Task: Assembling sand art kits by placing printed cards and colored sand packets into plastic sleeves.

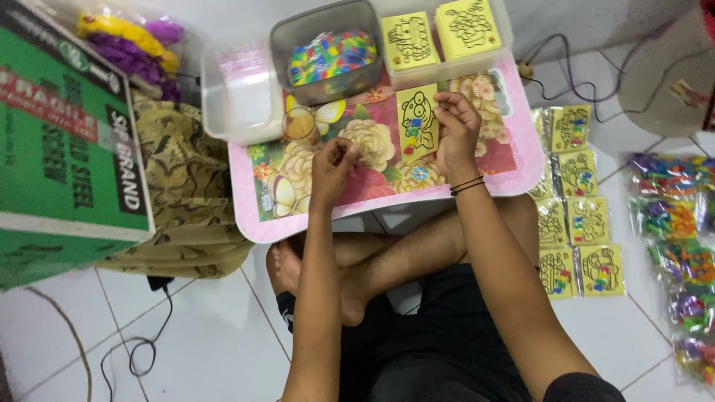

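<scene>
My right hand point(456, 130) pinches the right edge of a small yellow card point(417, 121) printed with a cartoon outline, which lies flat on the pink flowered worktop point(387, 195) across my lap. My left hand point(333, 165) rests curled on the worktop just left of the card, fingertips pressed together; I cannot tell what, if anything, that grip has hold of. At the far edge stands a grey tub point(328, 52) of coloured bits. Finished yellow packets point(581, 216) lie on the floor to the right.
</scene>
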